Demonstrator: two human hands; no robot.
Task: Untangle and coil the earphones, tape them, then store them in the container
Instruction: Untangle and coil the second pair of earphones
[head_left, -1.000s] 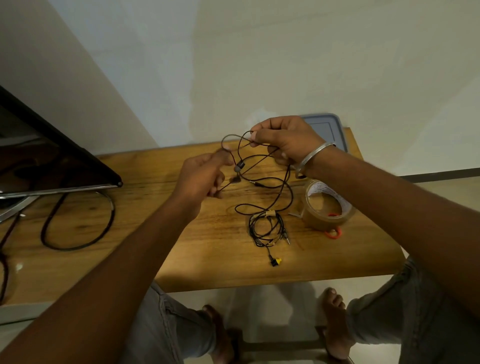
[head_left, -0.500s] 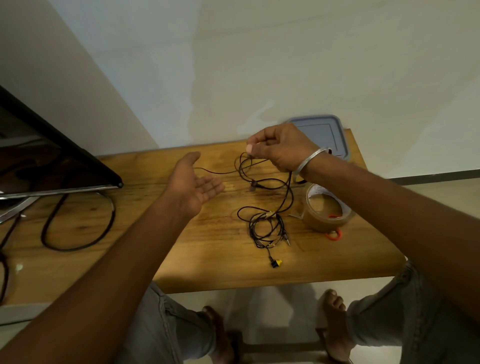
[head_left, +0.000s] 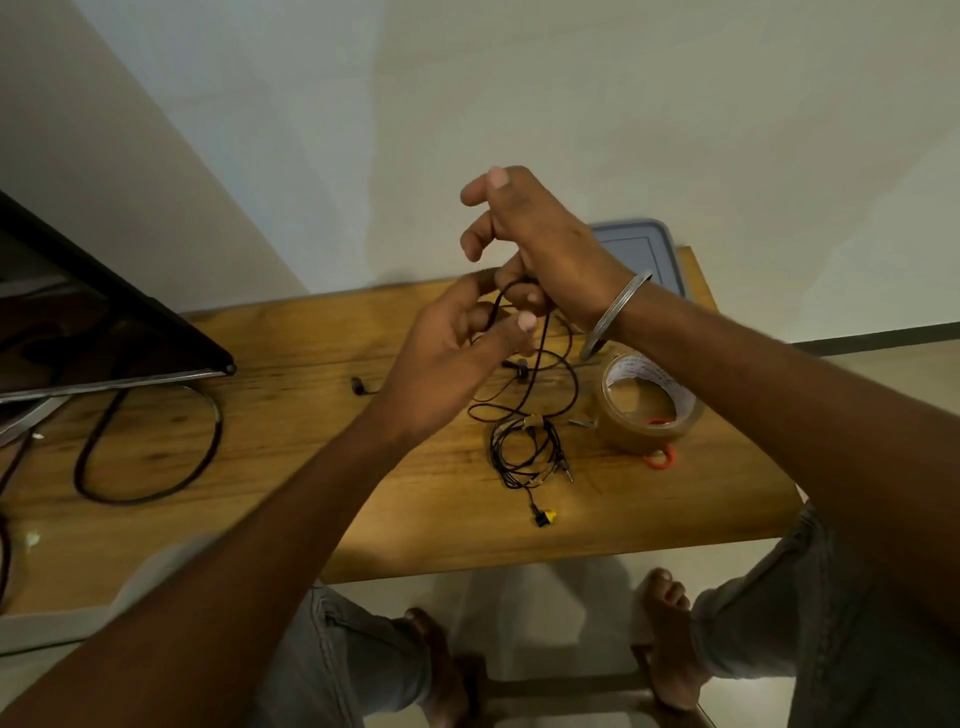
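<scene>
Left hand: the left hand (head_left: 457, 343) is raised above the light brown wooden table (head_left: 291, 467), palm turned up and fingers curled loosely; a strand of the thin black earphone cable (head_left: 524, 415) runs across its fingertips, the thumb pressing near it. Whether it truly pinches the strand cannot be told.
Right hand: the right hand (head_left: 535, 244) sits just above and behind the left, touching it. Its lower fingers close on the top of the cable loop while the index and middle fingers stick out freely. A silver metal bangle (head_left: 615, 314) circles the wrist.
Earphones: from the hands the black cable hangs down in long loops to the table, where the rest lies in a small tangled bundle near the front middle. A small plug with a yellow tip (head_left: 544, 516) lies nearest the table's front edge. One black earbud (head_left: 357, 385) lies alone on the wood, left of the left wrist.
Tape: a roll of brown packing tape (head_left: 647, 408) lies flat just right of the bundle, with a small orange-red ring (head_left: 660, 460) touching its near side.
Container: a grey-blue lidded plastic container (head_left: 644, 249) sits at the table's far right corner, partly hidden behind the right wrist.
Left side: a dark flat screen (head_left: 78, 332) leans over the table's left end, with a thick black cord (head_left: 156, 457) looped beneath it.
</scene>
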